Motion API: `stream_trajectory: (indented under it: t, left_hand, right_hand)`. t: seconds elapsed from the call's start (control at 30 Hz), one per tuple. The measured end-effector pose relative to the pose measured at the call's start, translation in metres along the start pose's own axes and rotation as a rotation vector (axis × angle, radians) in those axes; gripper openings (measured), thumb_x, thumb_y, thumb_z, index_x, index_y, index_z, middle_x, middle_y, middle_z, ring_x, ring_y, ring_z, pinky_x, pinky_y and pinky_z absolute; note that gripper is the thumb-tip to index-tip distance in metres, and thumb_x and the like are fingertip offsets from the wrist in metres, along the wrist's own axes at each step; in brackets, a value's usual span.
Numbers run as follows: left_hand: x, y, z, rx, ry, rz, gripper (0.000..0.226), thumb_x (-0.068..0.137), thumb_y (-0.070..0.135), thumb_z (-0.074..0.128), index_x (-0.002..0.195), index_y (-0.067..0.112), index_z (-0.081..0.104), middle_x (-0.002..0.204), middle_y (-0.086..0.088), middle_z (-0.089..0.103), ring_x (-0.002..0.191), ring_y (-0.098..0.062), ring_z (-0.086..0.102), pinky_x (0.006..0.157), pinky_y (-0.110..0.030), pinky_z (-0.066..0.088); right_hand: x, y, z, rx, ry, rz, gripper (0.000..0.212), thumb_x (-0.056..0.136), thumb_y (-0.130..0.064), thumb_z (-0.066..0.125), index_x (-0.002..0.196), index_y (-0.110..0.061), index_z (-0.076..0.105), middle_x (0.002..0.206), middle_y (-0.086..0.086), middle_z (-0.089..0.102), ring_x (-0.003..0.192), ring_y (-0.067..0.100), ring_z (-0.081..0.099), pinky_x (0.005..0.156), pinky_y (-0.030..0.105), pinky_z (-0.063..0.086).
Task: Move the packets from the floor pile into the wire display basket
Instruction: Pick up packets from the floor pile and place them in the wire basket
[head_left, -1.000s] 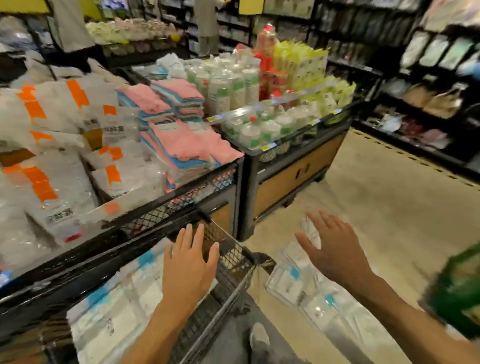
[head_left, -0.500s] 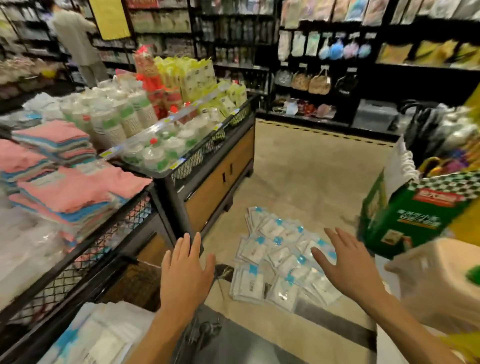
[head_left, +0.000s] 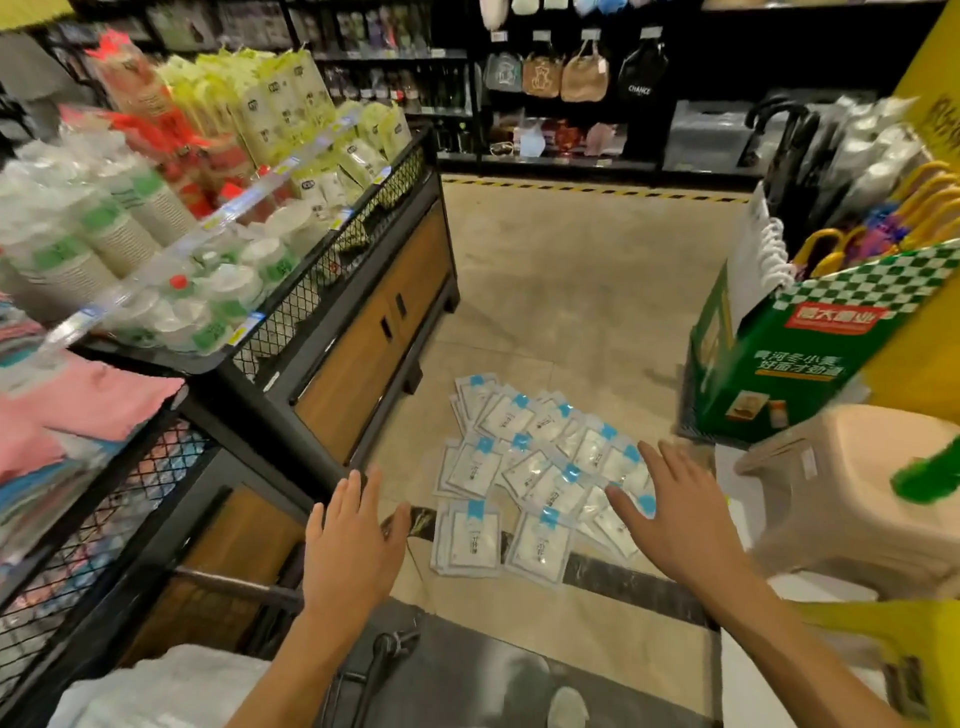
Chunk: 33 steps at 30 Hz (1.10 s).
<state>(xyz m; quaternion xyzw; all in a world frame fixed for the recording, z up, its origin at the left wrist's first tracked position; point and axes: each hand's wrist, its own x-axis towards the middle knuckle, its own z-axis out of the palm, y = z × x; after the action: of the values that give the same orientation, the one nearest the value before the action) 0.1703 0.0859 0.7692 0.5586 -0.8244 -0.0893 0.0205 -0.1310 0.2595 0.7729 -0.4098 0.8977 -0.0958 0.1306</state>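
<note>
**Q:** How do you expect those packets to handle?

**Me:** They look like flat, clear plastic sleeves with a blue tab at the top, so I judge them light, floppy and slick against one another. The pile of packets (head_left: 540, 480) is fanned out on the tiled floor (head_left: 561, 291), overlapping like spilled cards. I'd slide my fingers under the edge of a small stack and clamp it between thumb and fingers, or press it between 2 palms. A loose pinch on 1 corner would probably let the rest slip away.

**Q:** Where are your hands just now?

**Me:** Both hold nothing. My left hand (head_left: 349, 538) hangs in the air with the fingers straight and close together, to the left of the pile and apart from it. My right hand (head_left: 675, 512) is spread wide, palm down, over the pile's right edge. I can't tell whether it touches the packets.

**Q:** And the basket?

**Me:** A black wire mesh basket (head_left: 98, 514) stands on my left, well apart from the pile. I judge I'll have to lift each handful up and across.
</note>
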Motion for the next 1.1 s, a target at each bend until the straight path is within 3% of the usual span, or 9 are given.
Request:
stream_trajectory:
  t: [0.17, 0.33, 0.43, 0.57, 0.67, 0.83, 0.93, 1.1]
  left_hand:
    - [0.030, 0.016, 0.023, -0.024, -0.049, 0.020, 0.067, 0.102, 0.057, 0.033, 0.161, 0.024, 0.025, 0.167, -0.003, 0.027, 0.155, -0.021, 0.021, 0.127, -0.047, 0.016]
    - [0.075, 0.016, 0.055, 0.010, -0.104, 0.060, 0.065, 0.104, 0.054, 0.036, 0.159, 0.022, 0.029, 0.165, -0.005, 0.032, 0.154, -0.023, 0.024, 0.125, -0.052, 0.015]
    - [0.106, 0.012, 0.077, 0.001, -0.146, 0.087, 0.063, 0.104, 0.052, 0.033, 0.157, 0.018, 0.035, 0.161, -0.008, 0.037, 0.153, -0.028, 0.027, 0.123, -0.055, 0.018]
    - [0.151, 0.003, 0.107, -0.035, -0.216, 0.092, 0.060, 0.103, 0.043, 0.046, 0.157, 0.018, 0.035, 0.161, -0.010, 0.036, 0.152, -0.029, 0.028, 0.124, -0.055, 0.014]
    - [0.188, -0.009, 0.147, -0.034, -0.208, 0.130, 0.060, 0.101, 0.044, 0.038, 0.153, 0.013, 0.042, 0.154, -0.016, 0.044, 0.145, -0.034, 0.037, 0.119, -0.059, 0.027]
    - [0.232, -0.031, 0.252, 0.031, -0.310, 0.086, 0.073, 0.096, 0.052, 0.018, 0.157, 0.016, 0.038, 0.162, -0.012, 0.037, 0.151, -0.029, 0.032, 0.123, -0.058, 0.020]
    - [0.253, -0.043, 0.335, 0.065, -0.336, 0.069, 0.073, 0.098, 0.053, 0.018, 0.157, 0.015, 0.037, 0.161, -0.013, 0.038, 0.150, -0.031, 0.033, 0.121, -0.062, 0.024]
    - [0.287, -0.065, 0.485, 0.121, -0.336, 0.029, 0.073, 0.098, 0.054, 0.014, 0.160, 0.016, 0.025, 0.165, -0.012, 0.028, 0.154, -0.027, 0.024, 0.124, -0.059, 0.016]
  right_hand:
    - [0.028, 0.017, 0.005, 0.013, -0.051, 0.068, 0.091, 0.086, -0.079, 0.020, 0.164, -0.031, 0.014, 0.173, -0.001, 0.011, 0.159, 0.026, 0.012, 0.129, 0.047, 0.012]
    - [0.055, 0.021, 0.022, -0.001, -0.053, 0.095, 0.084, 0.097, -0.071, 0.040, 0.163, -0.025, 0.020, 0.172, 0.001, 0.016, 0.158, 0.027, 0.015, 0.129, 0.048, 0.013]
    - [0.075, 0.019, 0.037, -0.044, -0.038, 0.126, 0.081, 0.097, -0.070, 0.043, 0.162, -0.024, 0.026, 0.170, 0.004, 0.023, 0.156, 0.029, 0.021, 0.128, 0.048, 0.018]
    - [0.106, 0.009, 0.062, -0.035, -0.071, 0.150, 0.081, 0.097, -0.069, 0.046, 0.161, -0.023, 0.028, 0.168, 0.006, 0.027, 0.155, 0.031, 0.024, 0.126, 0.051, 0.023]
    - [0.141, 0.003, 0.095, -0.074, -0.105, 0.137, 0.084, 0.096, -0.069, 0.047, 0.161, -0.020, 0.029, 0.167, 0.007, 0.030, 0.154, 0.032, 0.026, 0.125, 0.049, 0.022]
    - [0.198, 0.007, 0.194, -0.117, -0.201, 0.175, 0.096, 0.092, -0.083, 0.034, 0.164, -0.022, 0.017, 0.171, 0.005, 0.019, 0.157, 0.027, 0.018, 0.128, 0.047, 0.014]
    - [0.235, 0.018, 0.281, -0.135, -0.240, 0.178, 0.109, 0.084, -0.092, 0.015, 0.165, -0.019, 0.007, 0.172, 0.007, 0.015, 0.158, 0.026, 0.014, 0.129, 0.047, 0.014]
    - [0.295, 0.056, 0.436, -0.174, -0.269, 0.124, 0.113, 0.080, -0.093, 0.000, 0.165, -0.019, 0.000, 0.173, 0.009, 0.005, 0.160, 0.026, 0.004, 0.130, 0.047, 0.008]
